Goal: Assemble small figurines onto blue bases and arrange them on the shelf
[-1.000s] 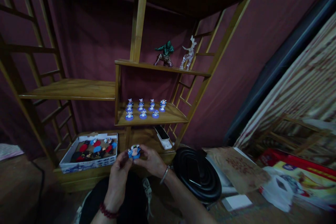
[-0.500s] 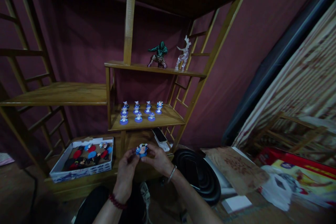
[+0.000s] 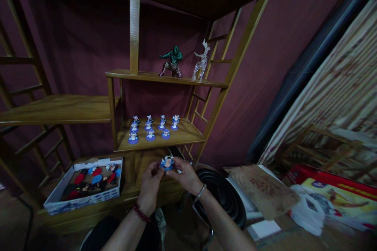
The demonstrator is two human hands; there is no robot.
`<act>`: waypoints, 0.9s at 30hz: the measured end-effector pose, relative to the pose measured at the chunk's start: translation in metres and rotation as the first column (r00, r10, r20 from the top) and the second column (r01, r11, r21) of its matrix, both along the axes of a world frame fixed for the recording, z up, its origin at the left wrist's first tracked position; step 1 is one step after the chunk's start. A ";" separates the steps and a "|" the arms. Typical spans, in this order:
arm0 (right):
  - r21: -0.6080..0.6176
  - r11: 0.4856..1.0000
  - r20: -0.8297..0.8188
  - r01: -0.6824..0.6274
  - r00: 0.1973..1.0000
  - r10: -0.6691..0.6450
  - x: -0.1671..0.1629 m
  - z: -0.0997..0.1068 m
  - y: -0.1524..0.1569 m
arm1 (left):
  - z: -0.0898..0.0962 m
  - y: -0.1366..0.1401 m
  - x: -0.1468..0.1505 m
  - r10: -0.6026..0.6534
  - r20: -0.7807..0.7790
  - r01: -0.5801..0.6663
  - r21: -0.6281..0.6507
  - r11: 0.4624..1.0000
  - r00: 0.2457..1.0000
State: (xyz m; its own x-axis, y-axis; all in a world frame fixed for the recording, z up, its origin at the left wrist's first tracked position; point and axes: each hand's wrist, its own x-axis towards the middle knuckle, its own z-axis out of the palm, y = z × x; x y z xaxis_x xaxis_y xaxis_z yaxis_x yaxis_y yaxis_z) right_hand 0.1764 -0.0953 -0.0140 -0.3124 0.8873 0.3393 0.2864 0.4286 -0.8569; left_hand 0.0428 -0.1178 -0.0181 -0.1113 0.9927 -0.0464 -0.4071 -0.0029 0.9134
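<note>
Between my hands is a small blue and pink toy figurine [image 3: 167, 163]. My left hand [image 3: 150, 180] pinches its left side with the fingertips. On its other side, my right hand [image 3: 185, 174] grips it with thumb and fingers. Beyond them, several small figurines on purple bases [image 3: 150, 135] stand in rows on a low wooden shelf [image 3: 188, 133]. An open cardboard box [image 3: 85, 199] at the lower left holds several more figurines, some with red or blue bases showing.
A dark green crouching statuette [image 3: 173, 62] and a clear deer ornament [image 3: 201, 62] stand on the upper shelf. A phone [image 3: 176, 152] lies below, partly hidden by my right hand. Right of it are a black ribbed round object [image 3: 226, 200], flattened cardboard [image 3: 262, 188] and a plastic bag [image 3: 308, 210].
My view has shifted slightly left-to-right, and both hands with the figurine appear a little further right and higher. The figurine stays in both hands; the shelf rows look unchanged.
</note>
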 end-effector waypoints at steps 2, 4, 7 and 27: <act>-0.003 1.000 -0.002 0.013 1.000 -0.013 0.004 0.001 0.002 | 0.002 0.002 0.004 -0.010 0.011 0.010 -0.015 1.000 1.000; -0.009 0.999 -0.007 0.031 0.999 -0.031 0.007 0.000 0.005 | 0.004 0.005 0.007 -0.025 0.021 0.026 -0.037 0.999 0.999; -0.024 0.999 -0.020 0.035 0.999 -0.035 0.010 0.000 0.010 | 0.008 0.008 0.009 -0.067 0.063 0.070 -0.045 0.997 0.996; -0.114 0.940 -0.366 0.322 0.866 -0.341 0.044 0.017 0.090 | 0.004 0.015 -0.015 -0.031 0.173 0.052 -0.114 0.992 0.984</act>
State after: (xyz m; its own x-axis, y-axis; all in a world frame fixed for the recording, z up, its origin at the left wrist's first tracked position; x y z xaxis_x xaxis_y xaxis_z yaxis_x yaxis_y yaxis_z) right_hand 0.2205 -0.0053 0.0029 0.1449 0.9341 0.3262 0.0574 0.3212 -0.9453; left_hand 0.0281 -0.1030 -0.0139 -0.0506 0.9828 -0.1776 -0.5543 0.1203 0.8236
